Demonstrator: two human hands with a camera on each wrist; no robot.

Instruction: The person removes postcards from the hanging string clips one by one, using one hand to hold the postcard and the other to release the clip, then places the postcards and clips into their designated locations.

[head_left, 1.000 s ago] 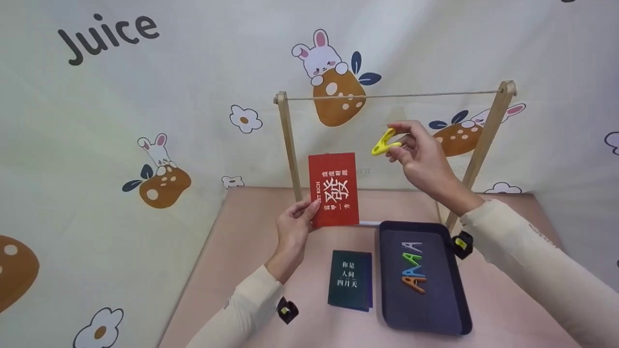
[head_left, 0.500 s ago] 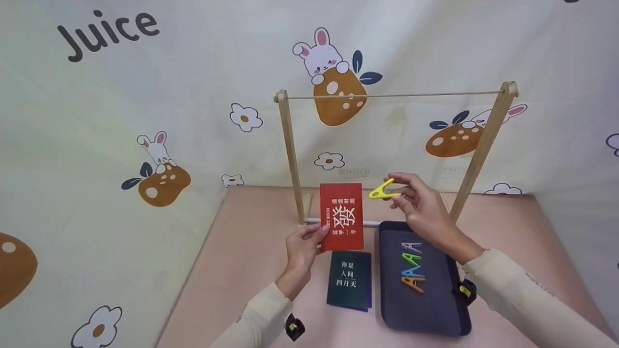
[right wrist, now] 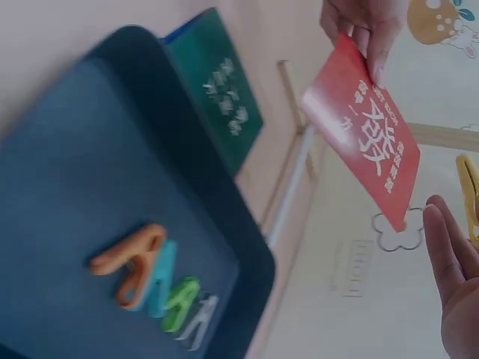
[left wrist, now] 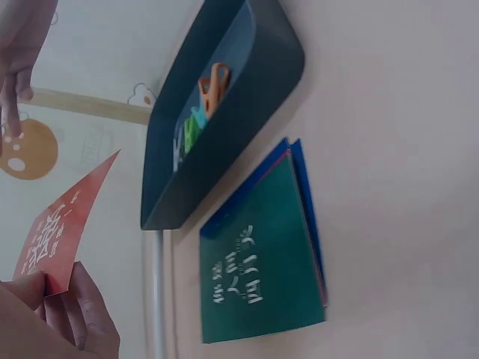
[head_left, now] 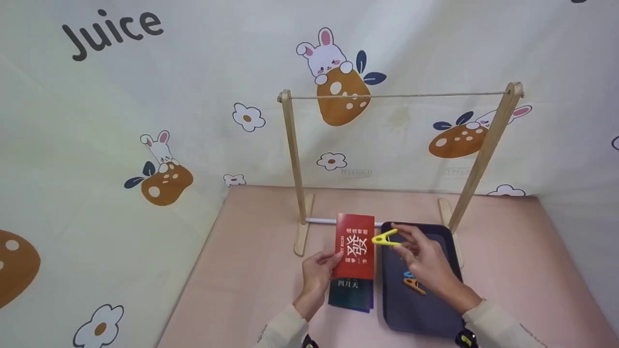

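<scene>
My left hand pinches the left edge of a red card with white characters, thumb on its front. In the head view the card stands upright and overlaps a stack with a dark green card on top. Just right of the red card, my right hand holds a yellow clothespin between thumb and fingers, squeezing its legs. The clothespin's nose points left and overlaps the card's right edge in the head view. In the right wrist view only part of the yellow clothespin shows.
A dark tray lies under my right hand, holding orange, blue, green and grey clothespins. Behind it stands a wooden frame with a rope strung across its top. A printed cloth hangs at the back.
Both hands have come down from near the rope toward the tabletop, bringing the red card and yellow clothespin. The card has shifted right, and the two are closer together.
</scene>
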